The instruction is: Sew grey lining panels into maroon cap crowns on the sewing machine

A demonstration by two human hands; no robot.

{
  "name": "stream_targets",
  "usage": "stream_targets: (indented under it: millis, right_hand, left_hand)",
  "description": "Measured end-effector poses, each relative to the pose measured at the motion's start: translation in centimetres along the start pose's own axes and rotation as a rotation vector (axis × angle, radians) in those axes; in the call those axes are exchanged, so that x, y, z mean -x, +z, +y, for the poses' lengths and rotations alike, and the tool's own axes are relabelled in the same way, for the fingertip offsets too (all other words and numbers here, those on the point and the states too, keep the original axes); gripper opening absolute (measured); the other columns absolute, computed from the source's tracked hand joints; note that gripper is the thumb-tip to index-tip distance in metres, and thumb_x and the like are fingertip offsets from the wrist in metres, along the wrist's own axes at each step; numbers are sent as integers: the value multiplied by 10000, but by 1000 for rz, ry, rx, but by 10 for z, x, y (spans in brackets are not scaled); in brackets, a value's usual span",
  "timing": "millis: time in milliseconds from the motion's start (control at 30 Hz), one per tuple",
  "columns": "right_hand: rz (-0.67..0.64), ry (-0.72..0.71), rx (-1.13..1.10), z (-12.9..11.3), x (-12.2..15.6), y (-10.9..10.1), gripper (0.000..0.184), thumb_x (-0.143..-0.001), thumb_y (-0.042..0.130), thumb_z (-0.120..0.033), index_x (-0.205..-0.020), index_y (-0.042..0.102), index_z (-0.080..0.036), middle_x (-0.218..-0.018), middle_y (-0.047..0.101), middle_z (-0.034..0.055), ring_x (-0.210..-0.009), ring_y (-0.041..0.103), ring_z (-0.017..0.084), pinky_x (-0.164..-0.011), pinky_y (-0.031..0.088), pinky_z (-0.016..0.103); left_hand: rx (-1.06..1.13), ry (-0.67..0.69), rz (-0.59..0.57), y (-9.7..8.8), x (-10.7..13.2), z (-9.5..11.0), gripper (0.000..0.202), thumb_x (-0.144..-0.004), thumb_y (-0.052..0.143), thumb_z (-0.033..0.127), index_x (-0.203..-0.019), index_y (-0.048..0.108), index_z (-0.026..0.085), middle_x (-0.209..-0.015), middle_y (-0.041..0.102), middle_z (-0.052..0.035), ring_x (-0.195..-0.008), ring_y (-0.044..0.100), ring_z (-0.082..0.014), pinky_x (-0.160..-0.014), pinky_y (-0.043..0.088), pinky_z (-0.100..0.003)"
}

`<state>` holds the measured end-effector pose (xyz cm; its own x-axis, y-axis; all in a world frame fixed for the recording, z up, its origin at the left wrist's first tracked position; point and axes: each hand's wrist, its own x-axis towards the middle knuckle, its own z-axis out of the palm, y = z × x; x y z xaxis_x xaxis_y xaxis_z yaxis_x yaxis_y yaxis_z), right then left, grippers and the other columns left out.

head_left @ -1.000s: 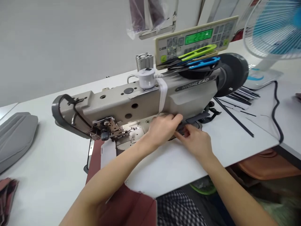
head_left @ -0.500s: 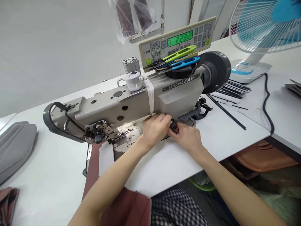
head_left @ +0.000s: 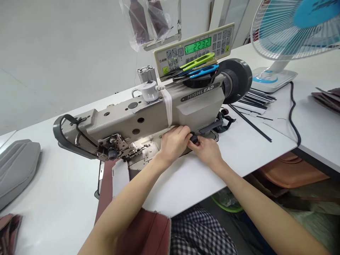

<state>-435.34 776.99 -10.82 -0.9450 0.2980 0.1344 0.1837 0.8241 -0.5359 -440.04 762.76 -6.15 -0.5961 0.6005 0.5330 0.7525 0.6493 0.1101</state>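
Observation:
A grey sewing machine (head_left: 154, 122) marked HIGHLEAD stands in front of me. Under its arm, my right hand (head_left: 205, 150) pinches a small black knob (head_left: 194, 138) at the machine's base. My left hand (head_left: 172, 143) is just left of it, its fingers curled against the base; whatever they grip is hidden behind the hand. A dark red fabric piece (head_left: 105, 184) with a pale backing (head_left: 120, 175) lies at the needle end (head_left: 113, 152). More of the dark red fabric hangs over the table edge onto my lap, partly behind my left forearm.
Green-handled thread snips (head_left: 198, 62) and blue-handled snips (head_left: 204, 71) rest on the machine before the control panel (head_left: 180, 51). A fan (head_left: 292, 32) and black strips (head_left: 252, 97) are at right. A grey padded piece (head_left: 18, 166) lies at left.
The camera view has shifted slightly. Both hands stay close together at the machine's base, with the right hand still on the black knob.

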Motion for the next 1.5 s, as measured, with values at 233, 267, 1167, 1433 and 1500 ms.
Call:
stream_targets:
  millis: [233, 267, 1167, 1433, 1500]
  right_hand:
    - [-41, 3, -21, 2, -4, -2, 429, -904, 516, -556, -628, 510, -228, -671, 669, 48, -648, 622, 218, -563, 307, 308]
    - [-44, 7, -13, 1, -4, -2, 434, -913, 506, -556, -631, 517, -226, -673, 670, 47, -653, 624, 218, -563, 308, 306]
    - [-240, 210, -120, -20, -11, -19, 344, -839, 657, -471, -668, 634, -173, -695, 668, 108, -788, 654, 286, -613, 406, 317]
    - [-513, 475, -420, -38, -23, -23, 301, -984, 597, -367, -790, 593, -136, -676, 585, -31, -542, 533, 81, -512, 460, 211]
    - [-499, 529, -429, -41, -25, -22, 310, -985, 600, -385, -801, 578, -137, -644, 523, -52, -482, 447, 60, -447, 391, 187]
  left_hand:
    - [51, -27, -4, -1, 0, 2, 129, -945, 590, 205, -823, 549, 217, -797, 663, 23, -720, 577, -132, -604, 370, -260]
    - [59, -32, -5, -1, 0, 2, 131, -942, 593, 202, -821, 546, 217, -794, 661, 24, -718, 575, -132, -607, 372, -260]
    - [91, -70, -34, -3, 0, 5, 108, -937, 569, 166, -847, 540, 219, -830, 666, 21, -749, 582, -147, -594, 343, -282]
    - [30, -59, -91, -6, -3, 6, 73, -945, 560, 176, -882, 568, 212, -892, 695, -2, -793, 608, -169, -604, 337, -298]
    - [26, -55, -98, -7, -3, 6, 66, -946, 557, 176, -895, 574, 214, -908, 704, -4, -815, 619, -175, -611, 340, -302]
